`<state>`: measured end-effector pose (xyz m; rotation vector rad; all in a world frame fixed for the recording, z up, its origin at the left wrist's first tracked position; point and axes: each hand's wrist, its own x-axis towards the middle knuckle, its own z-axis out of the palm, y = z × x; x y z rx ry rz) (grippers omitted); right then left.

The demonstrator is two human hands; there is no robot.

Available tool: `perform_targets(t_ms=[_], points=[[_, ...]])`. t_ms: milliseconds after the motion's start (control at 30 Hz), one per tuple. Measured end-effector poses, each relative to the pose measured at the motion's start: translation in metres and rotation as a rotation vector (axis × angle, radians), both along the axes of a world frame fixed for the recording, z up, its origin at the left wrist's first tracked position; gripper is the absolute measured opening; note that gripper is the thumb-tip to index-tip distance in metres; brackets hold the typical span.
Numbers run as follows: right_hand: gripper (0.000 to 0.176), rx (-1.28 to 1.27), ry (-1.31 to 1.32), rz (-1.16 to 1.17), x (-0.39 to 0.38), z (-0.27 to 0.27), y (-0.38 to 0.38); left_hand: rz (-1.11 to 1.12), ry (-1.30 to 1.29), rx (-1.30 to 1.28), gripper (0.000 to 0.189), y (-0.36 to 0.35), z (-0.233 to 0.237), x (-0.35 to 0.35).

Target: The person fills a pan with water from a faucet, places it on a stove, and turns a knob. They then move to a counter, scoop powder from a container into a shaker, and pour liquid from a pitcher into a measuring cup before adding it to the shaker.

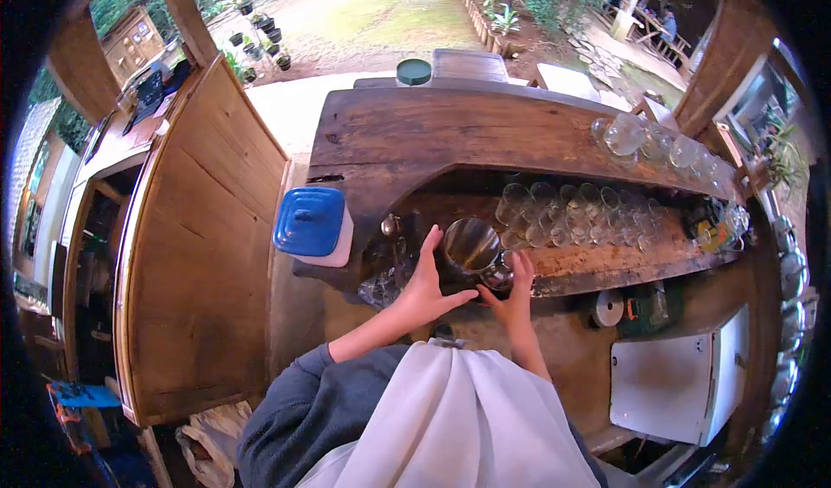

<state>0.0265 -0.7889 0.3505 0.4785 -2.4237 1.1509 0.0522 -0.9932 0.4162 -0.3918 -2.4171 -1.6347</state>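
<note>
A round, shiny metal vessel (472,245) stands at the near edge of the wooden counter's lower shelf. My left hand (424,284) is beside its left side, thumb and fingers spread wide. On the right, my right hand (512,293) is curved around a smaller shiny item (498,273) next to the vessel; its fingers partly hide this item. Several clear glasses (567,211) are lined up on the lower shelf to the right of my hands. Metal utensils (391,226) are left of my left hand.
A white container with a blue lid (309,219) sits at the counter's left end. More glasses (653,142) stand on the raised wooden top (450,129). A wooden panel (203,245) rises at left. Below right is a white box-like unit (662,384). People sit in the far background.
</note>
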Motion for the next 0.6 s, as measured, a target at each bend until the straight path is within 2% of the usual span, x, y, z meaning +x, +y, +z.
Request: perform_targets(t_ms=[33, 200, 400, 567, 600], points=[[0.086, -0.016, 0.003, 0.009, -0.002, -0.007, -0.001, 0.006, 0.011, -0.02, 0.114, 0.002, -0.003, -0.001], [0.085, -0.041, 0.01, -0.057, -0.003, -0.019, -0.005, -0.025, -0.017, -0.002, 0.11, 0.008, -0.005, -0.007], [0.08, -0.014, -0.009, -0.057, -0.003, -0.014, -0.003, 0.035, -0.011, 0.03, 0.107, 0.021, -0.016, -0.009], [0.073, -0.018, -0.166, -0.057, -0.002, -0.005, -0.001, 0.069, -0.021, 0.142, 0.102, 0.032, -0.024, -0.011], [0.071, -0.022, -0.114, -0.062, -0.002, -0.008, -0.001, 0.082, -0.039, 0.141, 0.099, 0.031, -0.029, -0.013]])
